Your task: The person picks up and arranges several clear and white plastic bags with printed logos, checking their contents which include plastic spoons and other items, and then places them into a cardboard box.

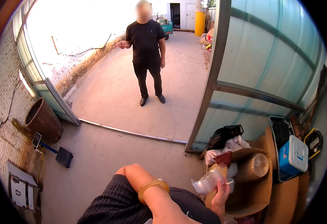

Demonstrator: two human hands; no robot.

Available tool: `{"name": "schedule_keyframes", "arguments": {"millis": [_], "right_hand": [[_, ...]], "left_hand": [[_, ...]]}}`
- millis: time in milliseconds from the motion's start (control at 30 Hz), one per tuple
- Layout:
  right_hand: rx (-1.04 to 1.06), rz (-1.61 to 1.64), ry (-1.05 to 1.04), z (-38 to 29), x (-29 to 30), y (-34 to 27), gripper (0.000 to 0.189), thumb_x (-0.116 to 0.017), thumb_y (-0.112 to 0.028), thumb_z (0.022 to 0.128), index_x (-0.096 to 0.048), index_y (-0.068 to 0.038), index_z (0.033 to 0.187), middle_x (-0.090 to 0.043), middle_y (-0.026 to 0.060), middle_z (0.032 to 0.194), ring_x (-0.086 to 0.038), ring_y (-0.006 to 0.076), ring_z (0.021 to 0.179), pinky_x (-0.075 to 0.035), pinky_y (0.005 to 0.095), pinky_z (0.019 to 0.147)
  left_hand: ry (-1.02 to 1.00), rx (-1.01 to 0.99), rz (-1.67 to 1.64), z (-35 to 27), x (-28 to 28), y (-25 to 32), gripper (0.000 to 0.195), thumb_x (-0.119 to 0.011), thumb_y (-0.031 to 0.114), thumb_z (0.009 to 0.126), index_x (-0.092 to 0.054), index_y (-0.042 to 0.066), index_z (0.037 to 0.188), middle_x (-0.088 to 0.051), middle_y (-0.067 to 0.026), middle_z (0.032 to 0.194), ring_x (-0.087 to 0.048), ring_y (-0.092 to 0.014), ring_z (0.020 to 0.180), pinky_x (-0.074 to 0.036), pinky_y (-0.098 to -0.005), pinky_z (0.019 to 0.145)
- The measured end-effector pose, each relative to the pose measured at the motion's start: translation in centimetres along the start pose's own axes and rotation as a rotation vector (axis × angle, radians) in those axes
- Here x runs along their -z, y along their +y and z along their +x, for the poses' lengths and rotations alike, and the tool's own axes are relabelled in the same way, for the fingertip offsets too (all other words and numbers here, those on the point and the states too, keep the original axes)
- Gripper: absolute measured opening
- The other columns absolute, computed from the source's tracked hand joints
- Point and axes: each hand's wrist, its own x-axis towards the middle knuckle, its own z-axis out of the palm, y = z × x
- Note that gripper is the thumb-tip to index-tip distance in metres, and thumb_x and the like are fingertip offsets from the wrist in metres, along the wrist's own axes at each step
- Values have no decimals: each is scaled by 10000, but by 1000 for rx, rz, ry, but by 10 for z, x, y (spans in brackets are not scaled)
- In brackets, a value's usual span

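At the lower right, my right hand (221, 193) grips a stack of clear plastic containers (208, 182). They are tilted beside an open cardboard box (247, 201). Inside that box lies a roll wrapped in clear film (257, 165). My left forearm, with an amber-coloured bangle (153, 189) on it, reaches across dark ribbed clothing (107, 200) at my lap. My left hand (132, 172) appears bent over there; its fingers are hidden, so I cannot tell whether they are closed.
A person (146, 47) in dark clothes stands beyond the metal door track (132, 131), one hand raised. A platform scale (64, 157) and brown pot (44, 120) stand left. Blue lidded box (293, 154), black bag (225, 135) and translucent door panel (250, 70) are right.
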Motion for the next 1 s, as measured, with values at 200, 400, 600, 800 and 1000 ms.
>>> {"name": "schedule_keyframes", "arguments": {"millis": [200, 400, 600, 800, 1000], "right_hand": [[10, 23, -12, 2, 12, 8, 308, -651, -256, 861, -629, 4, 1024, -628, 4, 825, -513, 57, 657, -373, 199, 550], [-1, 24, 7, 1, 13, 2, 311, -653, -260, 859, -631, 3, 1023, -623, 2, 824, -504, 54, 659, -369, 202, 549], [25, 10, 2, 4, 17, 10, 316, -650, -270, 862, -630, 8, 1009, -602, -2, 794, -495, 56, 650, -360, 199, 541], [17, -9, 21, 2, 13, 5, 308, -641, -271, 867, -627, 10, 992, -600, -1, 792, -494, 58, 647, -359, 204, 542], [14, -7, 41, 2, 13, 9, 294, -643, -270, 866, -626, 3, 974, -593, -7, 777, -490, 54, 638, -356, 202, 535]], "left_hand": [[16, -23, -31, 7, -5, -7, 455, -623, 466, 776, -488, 52, 645, -483, -125, 626, -496, -349, 603, -353, -458, 551], [53, -56, -70, 10, -13, -14, 459, -627, 473, 771, -502, 47, 654, -491, -133, 636, -498, -357, 608, -360, -462, 556], [82, -105, -129, 11, -25, -29, 464, -632, 481, 767, -515, 43, 664, -499, -141, 646, -500, -364, 612, -367, -466, 561], [100, -160, -125, 11, -25, -33, 471, -637, 488, 762, -529, 39, 674, -506, -149, 656, -502, -372, 617, -374, -470, 566], [119, -201, -133, 8, -21, -33, 477, -642, 496, 758, -542, 35, 684, -514, -157, 666, -504, -379, 621, -381, -473, 571]]}}
